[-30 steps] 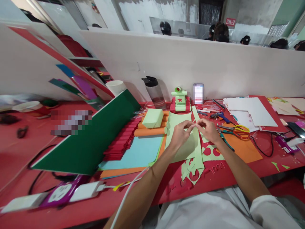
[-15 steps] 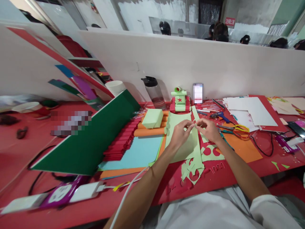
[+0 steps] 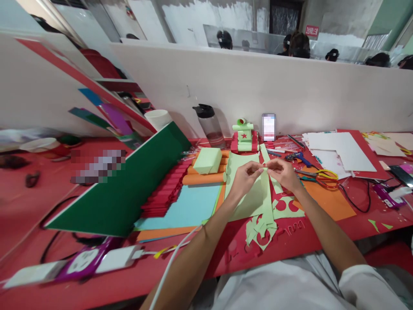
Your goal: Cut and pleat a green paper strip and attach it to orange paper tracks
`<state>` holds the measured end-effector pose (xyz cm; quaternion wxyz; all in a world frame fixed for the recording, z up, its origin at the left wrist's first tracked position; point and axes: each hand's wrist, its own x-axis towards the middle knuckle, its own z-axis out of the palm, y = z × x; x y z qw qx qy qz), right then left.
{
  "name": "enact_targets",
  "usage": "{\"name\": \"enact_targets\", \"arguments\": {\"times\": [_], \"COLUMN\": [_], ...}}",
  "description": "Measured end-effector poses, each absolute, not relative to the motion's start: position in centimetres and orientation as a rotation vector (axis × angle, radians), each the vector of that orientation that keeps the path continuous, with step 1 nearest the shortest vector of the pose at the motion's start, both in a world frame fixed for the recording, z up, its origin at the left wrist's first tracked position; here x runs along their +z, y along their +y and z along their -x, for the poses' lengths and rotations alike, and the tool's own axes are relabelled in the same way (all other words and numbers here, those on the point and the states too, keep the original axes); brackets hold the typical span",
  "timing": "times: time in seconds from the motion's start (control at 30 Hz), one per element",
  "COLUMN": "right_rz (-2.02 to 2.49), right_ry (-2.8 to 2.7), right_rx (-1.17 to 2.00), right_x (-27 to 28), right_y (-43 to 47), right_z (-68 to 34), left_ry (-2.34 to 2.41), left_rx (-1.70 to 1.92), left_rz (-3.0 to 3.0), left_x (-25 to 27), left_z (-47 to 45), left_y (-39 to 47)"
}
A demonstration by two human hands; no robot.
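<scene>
My left hand [image 3: 245, 177] and my right hand [image 3: 284, 173] meet fingertip to fingertip above a light green paper sheet [image 3: 247, 198]. Both pinch the upper end of a light green paper strip [image 3: 266, 199], which runs down from the fingers toward the scraps. The fingers partly cover the pinched end. Just below lie green offcuts [image 3: 261, 228] and a green piece with round holes [image 3: 293, 201]. Beyond the hands stands a paper tank model [image 3: 244, 137] in green and red with a red star.
Left of the sheet are a green paper box [image 3: 207, 160], orange rolls [image 3: 204, 178], red folded strips [image 3: 166, 191] and a leaning green board [image 3: 122, 189]. Scissors [image 3: 322, 175] and a blue glue gun [image 3: 301, 158] lie right. A bottle [image 3: 211, 127] and phone [image 3: 269, 127] stand behind.
My fingertips have shifted slightly apart, and more of the pale green paper shows between them. The whole view has moved a little.
</scene>
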<state>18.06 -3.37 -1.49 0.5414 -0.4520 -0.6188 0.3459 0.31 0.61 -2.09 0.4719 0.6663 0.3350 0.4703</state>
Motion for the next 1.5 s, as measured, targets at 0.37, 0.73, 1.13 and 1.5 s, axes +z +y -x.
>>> {"name": "enact_targets", "arguments": {"times": [0.37, 0.73, 1.13, 1.5], "right_rz": [1.097, 1.076, 1.095, 1.125], "right_ry": [-1.506, -1.446, -1.422, -1.551], "right_rx": [0.798, 0.826, 0.773, 0.696], "right_x": [-1.35, -1.35, -1.58, -0.99], "right_y": [-3.27, -3.22, -3.16, -3.77], "right_z": [-18.26, -18.26, -18.07, -17.65], "left_ry": [0.829, 0.86, 0.892, 0.919], "left_rx": [1.149, 1.164, 1.139, 1.083], "left_rz": [-1.649, -1.652, -1.692, -1.781], "left_x": [-1.84, -1.52, -1.55, -1.43], "left_z": [-0.43, -0.28, -0.33, -0.14], "left_y": [0.2, 0.14, -0.03, -0.27]}}
